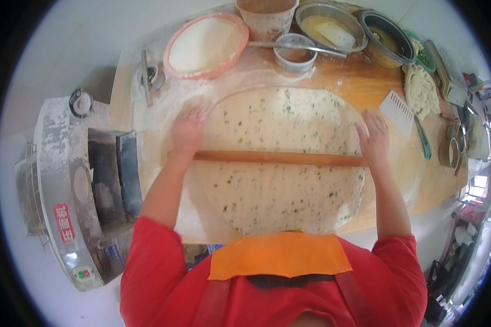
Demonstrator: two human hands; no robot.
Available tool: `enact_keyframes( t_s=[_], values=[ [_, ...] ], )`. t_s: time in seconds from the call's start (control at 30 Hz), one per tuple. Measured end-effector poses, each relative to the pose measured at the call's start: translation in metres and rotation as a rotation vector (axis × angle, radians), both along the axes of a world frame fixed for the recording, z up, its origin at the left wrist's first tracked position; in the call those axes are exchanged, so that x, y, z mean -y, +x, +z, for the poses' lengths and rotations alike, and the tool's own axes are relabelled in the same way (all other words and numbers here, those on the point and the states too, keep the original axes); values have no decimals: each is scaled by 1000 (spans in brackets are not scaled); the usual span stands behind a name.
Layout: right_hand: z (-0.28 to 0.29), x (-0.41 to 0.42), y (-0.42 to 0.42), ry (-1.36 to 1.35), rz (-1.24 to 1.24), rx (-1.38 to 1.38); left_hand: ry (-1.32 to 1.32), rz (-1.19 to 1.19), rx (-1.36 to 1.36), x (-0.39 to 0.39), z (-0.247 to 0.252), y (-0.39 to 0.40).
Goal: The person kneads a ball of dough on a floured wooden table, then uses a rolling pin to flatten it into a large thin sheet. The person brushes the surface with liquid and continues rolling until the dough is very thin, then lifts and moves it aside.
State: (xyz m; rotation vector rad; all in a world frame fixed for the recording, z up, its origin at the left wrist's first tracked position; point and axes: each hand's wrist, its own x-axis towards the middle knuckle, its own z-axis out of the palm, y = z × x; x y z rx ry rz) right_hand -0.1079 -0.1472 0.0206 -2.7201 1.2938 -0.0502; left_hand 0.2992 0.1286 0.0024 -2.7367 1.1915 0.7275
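Observation:
A wide round sheet of dough flecked with chopped green herbs lies on a floured wooden table. Across its middle runs a long wooden rolling pin. My left hand, slightly blurred, reaches beyond the pin at the sheet's left edge, fingers stretched forward and the wrist over the pin's left end. On the right edge, my right hand extends past the pin's other end, thumb apart from the fingers. Neither hand's fingers wrap around the pin; how the palms press on it is hidden.
Along the back stand a pink basin of flour, a white bucket, a small tub and metal bowls. Right of the dough lie a slotted white scraper, a green-handled tool and a cloth. A floury machine adjoins the left.

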Motion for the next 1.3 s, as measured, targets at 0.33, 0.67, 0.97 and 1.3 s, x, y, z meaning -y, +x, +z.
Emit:
enact_keyframes(
  t_s=[0.33,0.67,0.97,1.3],
  values=[
    [-29,-186,-140,144,270,50,-154,-155,80,-222,-11,-156],
    [-5,-153,-186,27,267,406,-1002,1115,-102,-186,-76,-238],
    [-37,-95,-351,-248,-254,335,-917,1311,-889,-128,-25,-228],
    [-53,-58,-355,-8,-634,321,-1074,1338,-1216,-180,-36,-232]
  ],
)
